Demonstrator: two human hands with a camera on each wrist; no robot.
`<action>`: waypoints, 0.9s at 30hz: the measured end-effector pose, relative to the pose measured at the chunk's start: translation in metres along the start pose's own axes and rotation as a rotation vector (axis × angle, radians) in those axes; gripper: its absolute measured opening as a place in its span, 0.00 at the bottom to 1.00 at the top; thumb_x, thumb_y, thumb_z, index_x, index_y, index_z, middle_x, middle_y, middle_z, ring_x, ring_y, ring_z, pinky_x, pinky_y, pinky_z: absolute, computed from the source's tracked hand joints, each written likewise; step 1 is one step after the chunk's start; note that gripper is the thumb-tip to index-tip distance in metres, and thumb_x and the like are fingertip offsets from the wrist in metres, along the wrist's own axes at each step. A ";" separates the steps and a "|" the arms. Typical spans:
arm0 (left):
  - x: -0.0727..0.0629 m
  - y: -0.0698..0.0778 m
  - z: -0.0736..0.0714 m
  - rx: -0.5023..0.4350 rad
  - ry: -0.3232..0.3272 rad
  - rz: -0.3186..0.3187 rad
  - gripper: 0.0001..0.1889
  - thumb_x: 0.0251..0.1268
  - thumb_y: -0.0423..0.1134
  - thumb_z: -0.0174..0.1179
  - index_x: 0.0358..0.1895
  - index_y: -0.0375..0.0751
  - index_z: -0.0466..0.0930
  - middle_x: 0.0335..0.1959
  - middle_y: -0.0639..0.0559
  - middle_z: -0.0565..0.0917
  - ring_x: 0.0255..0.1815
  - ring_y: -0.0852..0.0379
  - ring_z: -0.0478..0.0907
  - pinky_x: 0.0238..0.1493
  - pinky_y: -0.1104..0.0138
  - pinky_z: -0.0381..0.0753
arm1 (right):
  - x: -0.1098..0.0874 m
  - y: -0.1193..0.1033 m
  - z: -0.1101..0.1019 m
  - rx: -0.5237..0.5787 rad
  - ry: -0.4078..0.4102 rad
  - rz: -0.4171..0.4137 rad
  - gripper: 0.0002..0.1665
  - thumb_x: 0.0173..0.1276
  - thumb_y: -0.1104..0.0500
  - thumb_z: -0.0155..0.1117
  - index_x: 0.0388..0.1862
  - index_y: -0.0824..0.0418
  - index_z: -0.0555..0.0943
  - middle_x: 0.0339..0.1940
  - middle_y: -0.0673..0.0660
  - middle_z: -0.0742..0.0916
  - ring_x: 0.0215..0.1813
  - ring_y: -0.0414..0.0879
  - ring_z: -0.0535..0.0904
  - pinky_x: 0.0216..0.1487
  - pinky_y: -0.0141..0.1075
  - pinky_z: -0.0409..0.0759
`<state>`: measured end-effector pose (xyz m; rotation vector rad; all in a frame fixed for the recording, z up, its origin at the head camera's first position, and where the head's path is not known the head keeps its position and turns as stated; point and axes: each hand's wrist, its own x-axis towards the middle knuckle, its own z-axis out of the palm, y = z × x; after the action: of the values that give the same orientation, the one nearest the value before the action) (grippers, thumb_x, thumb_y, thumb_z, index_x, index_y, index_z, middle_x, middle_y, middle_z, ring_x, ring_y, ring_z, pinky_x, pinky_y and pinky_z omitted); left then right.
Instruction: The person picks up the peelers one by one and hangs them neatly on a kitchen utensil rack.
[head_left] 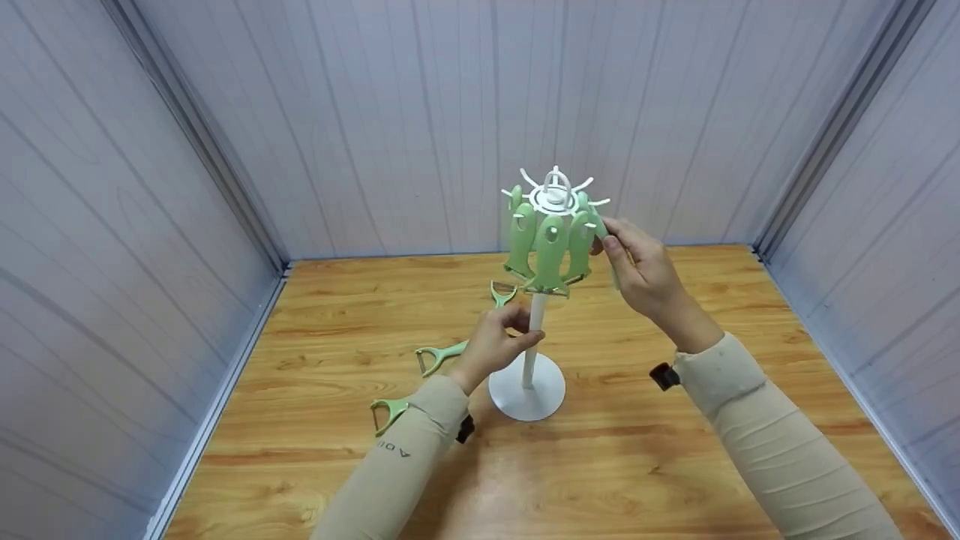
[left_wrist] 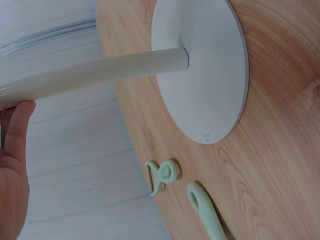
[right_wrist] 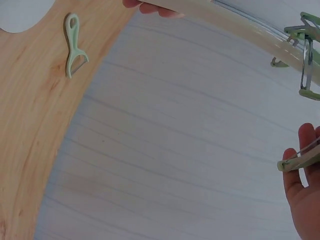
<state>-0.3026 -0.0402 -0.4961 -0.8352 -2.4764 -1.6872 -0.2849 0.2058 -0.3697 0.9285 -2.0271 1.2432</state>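
Observation:
A white stand with a round base (head_left: 546,396), a pole (left_wrist: 125,67) and a ring of hooks (head_left: 555,199) stands upright on the table. Several green peelers (head_left: 550,259) hang from the hooks, blades down. My left hand (head_left: 491,345) grips the pole below them. On the rack's right side my right hand (head_left: 646,276) holds another green peeler (right_wrist: 306,159) by the hooks, its top end close to them. Whether that peeler's hole is over a hook cannot be made out. The right wrist view shows the fingers of the right hand (right_wrist: 307,205) behind this peeler's blade end.
Three loose green peelers lie left of the stand: a near peeler (head_left: 390,411), a middle peeler (head_left: 439,354) and a far peeler (head_left: 503,295). The left forearm partly covers the near one. Pale panel walls (head_left: 375,135) enclose the wooden table (head_left: 637,450) at the back and sides.

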 end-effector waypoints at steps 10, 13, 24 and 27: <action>0.000 0.001 -0.001 0.001 -0.001 0.003 0.09 0.73 0.34 0.72 0.50 0.35 0.87 0.43 0.42 0.91 0.47 0.49 0.89 0.54 0.49 0.89 | 0.006 0.011 0.002 0.060 -0.031 0.070 0.19 0.84 0.76 0.46 0.66 0.83 0.77 0.54 0.75 0.87 0.57 0.30 0.80 0.61 0.24 0.79; 0.000 0.001 0.000 0.008 -0.002 0.006 0.08 0.73 0.34 0.72 0.49 0.35 0.87 0.43 0.42 0.91 0.47 0.50 0.89 0.53 0.53 0.90 | 0.006 0.011 0.002 0.083 -0.034 0.098 0.19 0.85 0.75 0.45 0.65 0.83 0.77 0.54 0.76 0.87 0.57 0.31 0.81 0.61 0.24 0.80; 0.003 0.002 -0.007 0.007 -0.060 -0.027 0.11 0.73 0.35 0.72 0.53 0.35 0.87 0.48 0.43 0.91 0.53 0.48 0.88 0.57 0.54 0.89 | 0.003 0.015 0.009 0.205 -0.037 0.065 0.20 0.86 0.74 0.44 0.68 0.84 0.74 0.61 0.78 0.86 0.63 0.33 0.84 0.66 0.29 0.82; 0.004 0.002 -0.013 -0.007 -0.098 -0.021 0.13 0.73 0.35 0.73 0.55 0.34 0.88 0.50 0.41 0.92 0.55 0.46 0.89 0.59 0.52 0.88 | -0.002 0.020 0.010 0.198 -0.028 0.058 0.21 0.86 0.73 0.45 0.70 0.82 0.75 0.62 0.75 0.86 0.63 0.35 0.84 0.66 0.30 0.81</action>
<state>-0.3089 -0.0497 -0.4877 -0.9168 -2.5523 -1.7026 -0.3008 0.2033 -0.3852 0.9892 -1.9912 1.4918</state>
